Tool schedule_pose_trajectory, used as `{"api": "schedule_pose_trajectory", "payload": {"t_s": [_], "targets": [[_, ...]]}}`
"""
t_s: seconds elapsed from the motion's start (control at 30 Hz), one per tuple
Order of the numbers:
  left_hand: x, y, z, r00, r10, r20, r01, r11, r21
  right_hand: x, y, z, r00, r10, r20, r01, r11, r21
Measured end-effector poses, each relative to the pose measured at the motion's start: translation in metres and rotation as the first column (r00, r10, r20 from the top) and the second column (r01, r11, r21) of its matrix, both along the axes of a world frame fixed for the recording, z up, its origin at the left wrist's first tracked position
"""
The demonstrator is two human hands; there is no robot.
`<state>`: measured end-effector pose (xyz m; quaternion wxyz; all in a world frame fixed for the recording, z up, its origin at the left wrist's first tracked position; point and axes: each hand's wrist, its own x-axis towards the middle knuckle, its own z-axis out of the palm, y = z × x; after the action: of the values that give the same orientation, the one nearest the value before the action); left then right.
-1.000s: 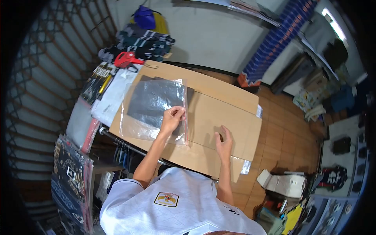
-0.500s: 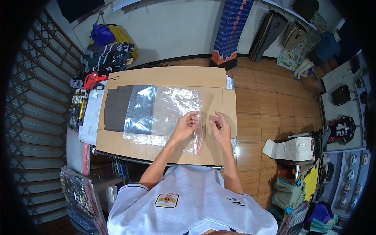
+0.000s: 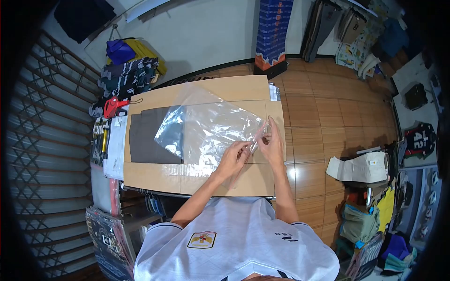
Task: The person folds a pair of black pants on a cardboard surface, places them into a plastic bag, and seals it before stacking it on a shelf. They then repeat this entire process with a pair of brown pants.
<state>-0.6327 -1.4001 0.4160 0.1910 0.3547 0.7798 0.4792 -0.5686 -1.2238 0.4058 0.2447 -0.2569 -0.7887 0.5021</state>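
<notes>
A clear plastic bag [image 3: 220,124] lies askew across the cardboard-topped table, its right edge raised between my hands. My left hand [image 3: 233,159] pinches that edge near its lower part. Farther up and to the right, my right hand [image 3: 271,143] grips the same edge with bent fingers. Under the bag's left corner is a folded dark grey garment [image 3: 146,136]; part of it shows through the plastic.
The cardboard sheet [image 3: 154,173] covers the tabletop. To its left sit a red tape dispenser [image 3: 114,107], a yellow-handled tool [image 3: 105,140] and packaged items. Stacked clothes [image 3: 129,72] stand behind. Tiled floor [image 3: 309,140] runs along the right side.
The bag has turned and shifted right, its far edge swinging up the table. My right hand, apart from the bag before, now grips its edge. My left hand has moved slightly right and down.
</notes>
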Motion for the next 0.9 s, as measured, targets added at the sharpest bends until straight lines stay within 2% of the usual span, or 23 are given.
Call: {"api": "schedule_pose_trajectory", "payload": {"t_s": [0.1,0.2,0.3,0.43,0.53,0.67,0.9], "targets": [[0.002,0.001,0.0,0.989,-0.082,-0.121,0.079,0.996,-0.03,0.006,0.012,-0.008,0.999,-0.03,0.018,0.027,0.992,0.122],[0.003,0.0,0.02,0.985,-0.154,-0.072,0.141,0.977,-0.16,0.016,0.024,-0.015,0.997,-0.062,-0.045,0.068,0.984,0.162],[0.0,0.0,0.035,0.975,-0.181,-0.127,0.153,0.968,-0.198,0.034,0.033,-0.01,0.982,-0.183,-0.036,0.186,0.974,0.133],[-0.023,0.001,0.031,0.946,-0.165,-0.278,0.124,0.98,-0.157,0.069,0.052,-0.016,0.941,-0.339,-0.008,0.336,0.928,0.159],[-0.049,0.012,0.031,0.933,-0.148,-0.327,0.107,0.985,-0.139,0.096,0.062,-0.019,0.876,-0.479,0.053,0.469,0.874,0.128],[-0.067,0.05,0.032,0.924,-0.123,-0.361,0.106,0.992,-0.066,0.125,0.064,-0.023,0.808,-0.568,0.154,0.561,0.823,0.093],[-0.114,0.164,-0.004,0.941,-0.1,-0.322,0.128,0.989,0.067,0.135,0.062,-0.062,0.761,-0.648,0.041,0.642,0.742,-0.192]]}}
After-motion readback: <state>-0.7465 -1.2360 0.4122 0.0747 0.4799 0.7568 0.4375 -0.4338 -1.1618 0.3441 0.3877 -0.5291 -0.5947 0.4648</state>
